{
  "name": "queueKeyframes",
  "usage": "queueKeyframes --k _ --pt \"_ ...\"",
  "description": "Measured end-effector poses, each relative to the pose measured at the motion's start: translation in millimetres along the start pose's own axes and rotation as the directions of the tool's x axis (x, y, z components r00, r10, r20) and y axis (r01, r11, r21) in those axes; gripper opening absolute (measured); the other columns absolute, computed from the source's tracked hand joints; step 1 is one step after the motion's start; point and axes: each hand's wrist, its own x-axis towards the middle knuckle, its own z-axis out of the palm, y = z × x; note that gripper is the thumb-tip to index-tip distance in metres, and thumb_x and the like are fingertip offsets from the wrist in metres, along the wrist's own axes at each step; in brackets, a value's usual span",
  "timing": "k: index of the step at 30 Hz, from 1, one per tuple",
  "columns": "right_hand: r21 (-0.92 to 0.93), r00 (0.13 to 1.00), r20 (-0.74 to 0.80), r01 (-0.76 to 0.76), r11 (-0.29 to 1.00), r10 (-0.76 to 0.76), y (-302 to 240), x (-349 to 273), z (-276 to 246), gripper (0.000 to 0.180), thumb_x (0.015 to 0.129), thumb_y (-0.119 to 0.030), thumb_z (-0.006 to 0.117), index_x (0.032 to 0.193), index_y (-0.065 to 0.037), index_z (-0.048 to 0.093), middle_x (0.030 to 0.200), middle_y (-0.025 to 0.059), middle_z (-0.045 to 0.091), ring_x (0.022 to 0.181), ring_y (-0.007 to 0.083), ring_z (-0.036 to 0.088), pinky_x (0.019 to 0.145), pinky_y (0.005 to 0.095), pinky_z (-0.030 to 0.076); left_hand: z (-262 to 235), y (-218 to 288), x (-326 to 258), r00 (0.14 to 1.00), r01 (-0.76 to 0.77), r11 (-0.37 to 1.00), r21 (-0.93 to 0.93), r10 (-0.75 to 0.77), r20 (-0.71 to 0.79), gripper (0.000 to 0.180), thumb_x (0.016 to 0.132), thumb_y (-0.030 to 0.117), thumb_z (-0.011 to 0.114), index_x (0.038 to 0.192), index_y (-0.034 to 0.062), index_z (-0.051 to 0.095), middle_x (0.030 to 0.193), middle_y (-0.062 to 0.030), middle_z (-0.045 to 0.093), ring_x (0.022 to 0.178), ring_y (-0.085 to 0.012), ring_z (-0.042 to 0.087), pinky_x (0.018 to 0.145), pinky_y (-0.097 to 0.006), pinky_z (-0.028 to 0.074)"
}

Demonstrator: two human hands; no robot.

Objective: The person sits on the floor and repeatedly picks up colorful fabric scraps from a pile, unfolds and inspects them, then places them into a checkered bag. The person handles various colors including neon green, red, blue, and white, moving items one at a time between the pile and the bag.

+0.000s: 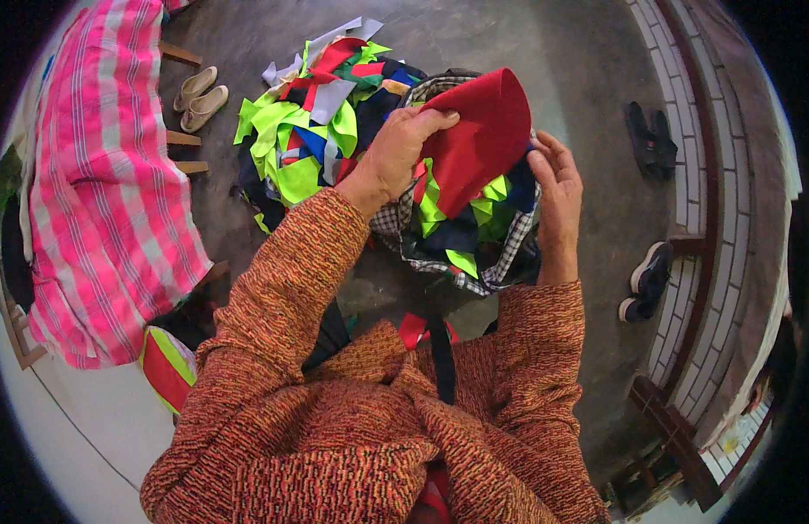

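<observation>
Head view: your left hand [396, 157] grips the red fabric piece [479, 135] at its upper left edge, fingers [426, 120] curled over the top of the cloth and pinching it against the thumb side. The red piece stands up above the rest, folded into a rounded shape, with its lower part tucked down among the scraps.

Your right hand [557, 188] sits just right of the red piece, palm turned inward, fingers loosely spread and slightly bent. It touches the edge of the bundle; can't tell whether it actually pinches anything.

Under both hands is a checked black-and-white cloth [501, 266], gathered like a sack and filled with scraps of neon yellow-green, navy and red. It hangs in front of your knees, above the floor.

To the left and behind it, a loose scrap pile [313, 113] lies on the concrete floor [562, 52]: neon green, red, blue, grey and black offcuts, touching the checked cloth's far side.

Far left: a pink checked sheet [107, 183] is draped over a wooden frame. A pair of beige slippers [199, 96] sits near its top edge. On the right, dark sandals [649, 135] and black sneakers [649, 279] lie by the tiled step [693, 175].

Both your sleeves are orange-red knit.
</observation>
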Motion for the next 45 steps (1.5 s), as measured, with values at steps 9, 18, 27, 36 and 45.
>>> queueKeyframes --k 9,18,27,36,45 --pt "0.254 0.953 0.288 0.015 0.967 -0.090 -3.9 -9.2 16.3 0.051 0.083 -0.025 0.063 0.125 0.000 0.048 0.119 0.0108 0.055 0.109 0.0175 0.053 0.094 0.0301 0.039 -1.7 -8.4 0.1 0.969 0.241 0.940 -0.240 -0.222 0.106 0.026 0.085 0.014 0.055 0.107 -0.0005 0.057 0.101 -0.0111 0.064 0.092 -0.0203 0.063 0.086 -0.034 0.049" --pt "0.456 0.964 0.228 -0.228 0.860 0.134 -1.0 -4.9 23.7 0.026 0.092 -0.015 0.052 0.114 -0.001 0.053 0.110 0.0082 0.060 0.099 0.0157 0.058 0.088 0.0294 0.045 -6.4 -8.4 2.1 0.966 0.257 0.948 -0.185 -0.253 0.049 0.031 0.087 0.024 0.056 0.108 0.0014 0.056 0.105 -0.0096 0.063 0.094 -0.0170 0.062 0.080 -0.032 0.052" --pt "0.490 0.981 0.172 -0.166 0.856 0.092 -4.7 -4.1 25.0 0.034 0.090 -0.006 0.050 0.123 0.000 0.045 0.117 0.0112 0.057 0.106 0.0193 0.056 0.092 0.0334 0.045 1.2 -10.6 3.0 0.983 -0.130 0.982 0.138 0.110 0.144 0.057 0.075 0.007 0.070 0.125 0.0020 0.044 0.116 -0.0086 0.055 0.105 -0.0163 0.055 0.090 -0.027 0.046" --pt "0.448 0.966 0.245 -0.186 0.874 0.080 -5.5 -11.8 30.0 0.047 0.080 0.007 0.054 0.125 0.000 0.044 0.118 0.0107 0.056 0.105 0.0192 0.056 0.092 0.0317 0.045 -2.0 -4.6 -0.1 0.981 -0.159 0.941 0.297 0.184 -0.058 0.044 0.078 -0.001 0.062 0.120 0.0017 0.050 0.114 -0.0066 0.056 0.104 -0.0145 0.054 0.089 -0.027 0.045" --pt "0.321 0.967 0.239 -0.165 0.933 0.088 3.6 -5.9 32.6 0.043 0.081 0.008 0.051 0.123 0.000 0.046 0.117 0.0094 0.057 0.104 0.0168 0.056 0.090 0.0295 0.045 -20.3 6.3 4.0 0.951 -0.208 0.978 0.005 0.203 -0.234 0.030 0.090 0.033 0.056 0.100 0.0049 0.057 0.086 -0.0011 0.061 0.066 -0.0075 0.057 0.056 -0.022 0.049"
